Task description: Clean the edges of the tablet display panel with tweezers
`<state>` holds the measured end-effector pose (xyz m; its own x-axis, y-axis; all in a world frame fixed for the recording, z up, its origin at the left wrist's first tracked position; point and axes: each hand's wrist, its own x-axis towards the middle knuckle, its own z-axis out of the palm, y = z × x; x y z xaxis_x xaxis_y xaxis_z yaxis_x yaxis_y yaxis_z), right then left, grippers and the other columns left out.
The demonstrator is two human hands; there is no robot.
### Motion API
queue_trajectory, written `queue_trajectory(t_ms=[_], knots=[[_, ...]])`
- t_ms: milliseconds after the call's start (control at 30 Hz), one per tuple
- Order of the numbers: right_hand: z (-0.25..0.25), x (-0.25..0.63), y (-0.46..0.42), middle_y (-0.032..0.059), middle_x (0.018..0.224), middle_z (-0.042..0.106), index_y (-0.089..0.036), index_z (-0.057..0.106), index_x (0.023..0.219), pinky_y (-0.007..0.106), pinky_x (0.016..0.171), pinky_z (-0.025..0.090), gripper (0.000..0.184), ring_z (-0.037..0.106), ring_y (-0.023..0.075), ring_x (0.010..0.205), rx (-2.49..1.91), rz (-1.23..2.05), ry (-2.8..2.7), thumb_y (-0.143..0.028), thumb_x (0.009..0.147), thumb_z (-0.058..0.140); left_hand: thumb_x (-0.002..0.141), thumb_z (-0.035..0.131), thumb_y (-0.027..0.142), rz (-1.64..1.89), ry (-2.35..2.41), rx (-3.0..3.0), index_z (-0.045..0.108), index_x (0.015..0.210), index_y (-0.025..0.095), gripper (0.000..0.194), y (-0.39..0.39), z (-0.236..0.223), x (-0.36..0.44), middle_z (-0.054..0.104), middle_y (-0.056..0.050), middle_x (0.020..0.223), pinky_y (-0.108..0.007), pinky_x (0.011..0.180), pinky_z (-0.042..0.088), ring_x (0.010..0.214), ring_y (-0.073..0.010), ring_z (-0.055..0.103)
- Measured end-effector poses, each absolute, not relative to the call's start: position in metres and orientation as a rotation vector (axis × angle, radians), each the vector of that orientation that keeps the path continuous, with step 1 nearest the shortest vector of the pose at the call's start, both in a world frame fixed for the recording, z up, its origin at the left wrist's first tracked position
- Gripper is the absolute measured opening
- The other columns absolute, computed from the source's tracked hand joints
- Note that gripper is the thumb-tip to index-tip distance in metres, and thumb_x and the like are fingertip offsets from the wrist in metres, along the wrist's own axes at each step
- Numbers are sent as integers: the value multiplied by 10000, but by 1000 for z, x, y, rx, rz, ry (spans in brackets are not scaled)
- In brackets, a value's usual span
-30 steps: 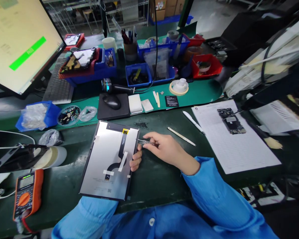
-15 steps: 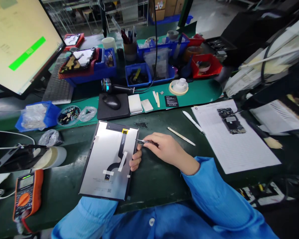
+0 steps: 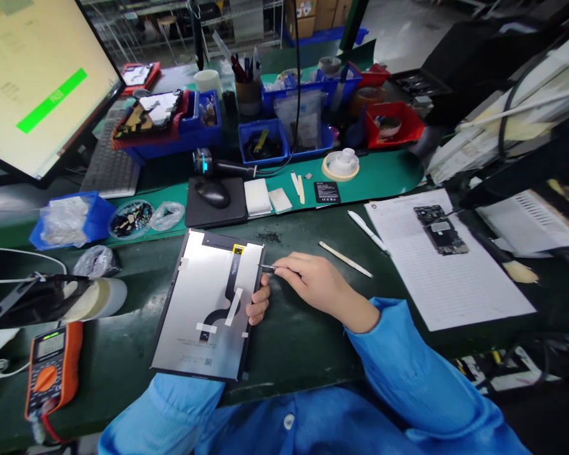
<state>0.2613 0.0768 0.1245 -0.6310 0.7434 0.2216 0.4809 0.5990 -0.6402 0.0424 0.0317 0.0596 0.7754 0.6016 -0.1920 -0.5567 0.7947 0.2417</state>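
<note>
My left hand [image 3: 258, 303] is wrapped round the right edge of a display panel [image 3: 175, 338] from behind, and most of that hand is hidden. The panel is tilted with its silver back towards me. A black flex cable [image 3: 231, 281] runs down it, held by strips of white tape [image 3: 234, 307]. Between the thumb and fingers of my right hand [image 3: 320, 283] is a pair of thin metal tweezers [image 3: 268, 266]. Their tip meets the panel's upper right edge; whether it grips anything there is too small to tell.
Beyond the panel lies a heap of black scraps [image 3: 269, 237]. A cream stick [image 3: 345, 259], a white pen [image 3: 367, 232] and a circuit board [image 3: 440, 230] on paper [image 3: 474, 291] are to the right. An orange multimeter [image 3: 53, 366] and a jar [image 3: 109, 298] stand left.
My right hand has turned slightly at the fingers, tilting the tweezers a little, their tip still at the panel's edge. The panel and my left hand have stayed in place.
</note>
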Motion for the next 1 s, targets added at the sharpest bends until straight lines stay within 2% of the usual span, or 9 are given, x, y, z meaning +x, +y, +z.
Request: queue_trajectory(t_ms=[200,333,433,567,700,800,900,1000], knots=[[123,259,74,8,951,775,-232,713,1083,263,761,535,166,724,173,828,-1038,877,-2256,-183,931,668,901,519,350,614,234,193,653,968,168,236,34,48,42,552,-48,663,-321,486,515,496,-185,567],[123,259,75,34,1019,771,-221,733,1039,284,822,531,153,720,190,927,-967,813,-2319,-193,989,591,940,445,312,644,287,175,654,972,156,262,34,55,44,558,-44,656,-312,472,508,491,-181,564],[124,259,75,38,1000,775,-227,742,1044,288,794,534,198,724,196,914,-1001,773,-2354,-217,1018,546,945,449,287,684,270,216,658,963,158,247,34,63,46,562,-37,648,-295,457,498,476,-171,558],[123,257,74,23,1088,777,-243,729,1099,292,843,544,190,728,197,982,-990,821,-2317,-212,1005,566,951,461,254,748,318,268,669,967,177,222,33,69,47,548,-18,625,-270,444,479,456,-154,540],[123,257,74,14,1104,777,-247,721,1111,298,861,557,190,733,198,991,-963,862,-2292,-194,980,595,946,487,334,738,317,263,674,1002,205,234,35,58,46,523,-2,613,-267,435,459,431,-149,515],[123,256,74,19,1102,778,-238,724,1106,293,867,560,191,735,198,992,-951,857,-2278,-179,973,600,931,496,413,625,270,302,667,863,189,290,39,40,44,501,-12,551,-288,447,461,420,-167,510],[122,256,74,20,1098,780,-237,729,1106,291,883,560,194,736,193,989,-922,859,-2273,-179,978,595,881,574,446,519,250,357,601,690,188,322,41,26,41,492,-26,496,-278,442,453,427,-170,515],[121,257,73,19,1087,781,-241,727,1128,287,870,559,204,736,188,971,-865,847,-2292,-193,990,585,869,601,429,599,312,304,593,674,183,314,38,21,40,485,-21,470,-274,418,450,394,-161,496]])
